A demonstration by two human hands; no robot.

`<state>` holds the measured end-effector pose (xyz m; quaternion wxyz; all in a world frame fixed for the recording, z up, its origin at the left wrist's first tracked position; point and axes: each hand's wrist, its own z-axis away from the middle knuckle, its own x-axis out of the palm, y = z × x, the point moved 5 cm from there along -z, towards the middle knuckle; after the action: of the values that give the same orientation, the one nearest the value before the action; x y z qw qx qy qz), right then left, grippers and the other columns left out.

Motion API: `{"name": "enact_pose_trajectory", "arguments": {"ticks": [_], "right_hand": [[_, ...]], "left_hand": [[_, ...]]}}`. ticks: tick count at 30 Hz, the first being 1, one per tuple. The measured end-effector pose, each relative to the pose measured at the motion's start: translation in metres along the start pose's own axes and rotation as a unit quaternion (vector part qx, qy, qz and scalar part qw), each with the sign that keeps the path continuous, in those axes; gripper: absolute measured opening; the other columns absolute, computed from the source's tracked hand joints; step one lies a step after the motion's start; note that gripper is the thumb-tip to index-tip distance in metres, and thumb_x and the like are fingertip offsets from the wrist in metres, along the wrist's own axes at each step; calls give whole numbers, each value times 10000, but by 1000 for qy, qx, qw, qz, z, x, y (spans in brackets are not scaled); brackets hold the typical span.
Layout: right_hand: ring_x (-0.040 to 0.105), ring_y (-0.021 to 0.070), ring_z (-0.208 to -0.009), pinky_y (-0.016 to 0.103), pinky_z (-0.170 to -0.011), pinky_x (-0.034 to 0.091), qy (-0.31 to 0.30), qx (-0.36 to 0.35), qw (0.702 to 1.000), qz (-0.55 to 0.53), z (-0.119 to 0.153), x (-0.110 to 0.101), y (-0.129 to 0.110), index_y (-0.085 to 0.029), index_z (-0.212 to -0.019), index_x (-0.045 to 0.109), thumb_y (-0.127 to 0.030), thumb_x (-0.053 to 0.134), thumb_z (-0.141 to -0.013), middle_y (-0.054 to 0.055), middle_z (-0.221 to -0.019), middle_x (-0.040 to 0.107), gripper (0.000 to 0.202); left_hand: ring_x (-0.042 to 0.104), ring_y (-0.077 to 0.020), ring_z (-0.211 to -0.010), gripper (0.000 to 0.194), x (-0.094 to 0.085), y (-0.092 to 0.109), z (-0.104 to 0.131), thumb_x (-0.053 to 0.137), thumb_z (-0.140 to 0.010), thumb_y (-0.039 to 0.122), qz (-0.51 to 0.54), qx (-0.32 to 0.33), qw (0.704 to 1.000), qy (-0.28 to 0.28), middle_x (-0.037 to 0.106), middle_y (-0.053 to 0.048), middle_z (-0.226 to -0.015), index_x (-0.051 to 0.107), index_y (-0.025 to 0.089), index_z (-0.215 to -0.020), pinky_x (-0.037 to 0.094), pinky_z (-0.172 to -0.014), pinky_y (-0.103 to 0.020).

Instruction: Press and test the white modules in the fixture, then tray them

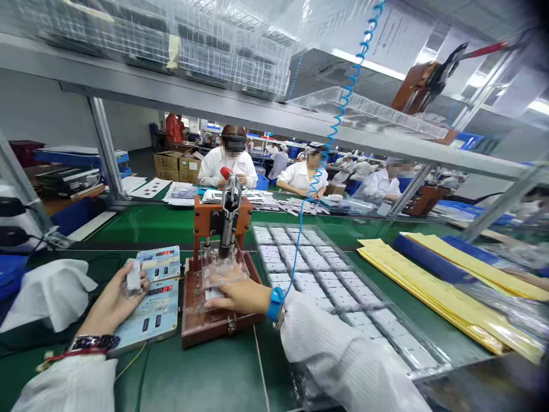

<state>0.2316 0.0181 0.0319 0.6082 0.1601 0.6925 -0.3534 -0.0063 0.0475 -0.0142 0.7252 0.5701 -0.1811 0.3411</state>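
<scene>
The left hand pinches a clear-white block over the meters, just left of the press. The right hand reaches in over the press base's edge; its grip cannot be told. The tray lies close right, with green bench showing in front.

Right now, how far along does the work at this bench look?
Perhaps partway, but one view can't settle it. Possibly done: the white pieces in the clear tray, though they may be waiting instead. In hand: the left hand holds a small pale piece; the right hand is at the clamp press. Left: at least those held or at the press; beyond that, I can't tell.
</scene>
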Motion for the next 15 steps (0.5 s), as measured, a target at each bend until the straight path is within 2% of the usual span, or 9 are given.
{"name": "enact_pose_trajectory", "arguments": {"ticks": [6, 15], "right_hand": [[407, 253, -1183, 406, -994, 301, 86, -44, 995, 23, 7, 2, 2, -226, -1259, 458, -457, 462, -909, 80, -1285, 500, 419], [387, 231, -1097, 391, -960, 342, 171, -18, 985, 10, 22, -4, 21, -254, -1236, 488, -461, 490, -891, 90, -1240, 445, 402]], "left_hand": [[508, -112, -510, 180, -3, -5, -4, 393, -909, 134, 6, -33, 999, 32, 473, -7, -645, 509, 141, -771, 489, -423, -206], [497, -109, -508, 189, 0, -4, -3, 400, -898, 146, 5, -32, 998, 62, 470, -11, -643, 524, 144, -756, 493, -427, -201]]}}
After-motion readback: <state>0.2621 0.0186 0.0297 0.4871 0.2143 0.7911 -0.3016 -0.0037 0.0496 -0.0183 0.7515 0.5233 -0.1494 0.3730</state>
